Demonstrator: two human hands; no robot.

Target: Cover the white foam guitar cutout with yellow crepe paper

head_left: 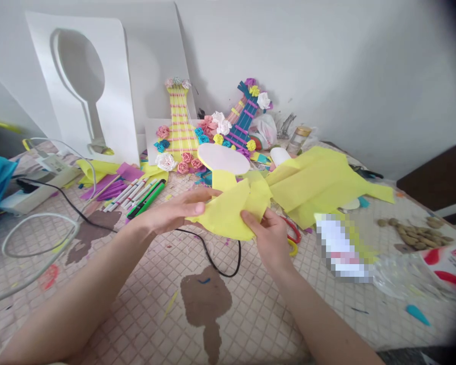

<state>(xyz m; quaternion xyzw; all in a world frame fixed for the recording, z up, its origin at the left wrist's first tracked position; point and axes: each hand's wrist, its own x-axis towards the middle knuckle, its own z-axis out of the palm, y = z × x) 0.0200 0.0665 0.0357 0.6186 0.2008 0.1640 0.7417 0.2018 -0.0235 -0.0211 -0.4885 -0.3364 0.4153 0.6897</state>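
A piece of yellow crepe paper (228,210) is held up between both hands over the tiled table (144,284). My left hand (175,210) pinches its left edge with thumb and fingers pressed together. My right hand (269,235) grips its lower right edge, fingers curled round the paper. A larger sheet of yellow paper (319,182) lies just behind, spread to the right. Red and yellow scissors (293,238) lie on the table partly under my right hand.
Two paper guitars with paper flowers (180,132) (245,119) lean at the wall beside a white cut-out board (87,86). Markers and a green cutter (137,195) lie left, a black cable (213,258) crosses the middle, and a plastic bag (421,268) and nuts (418,234) sit right.
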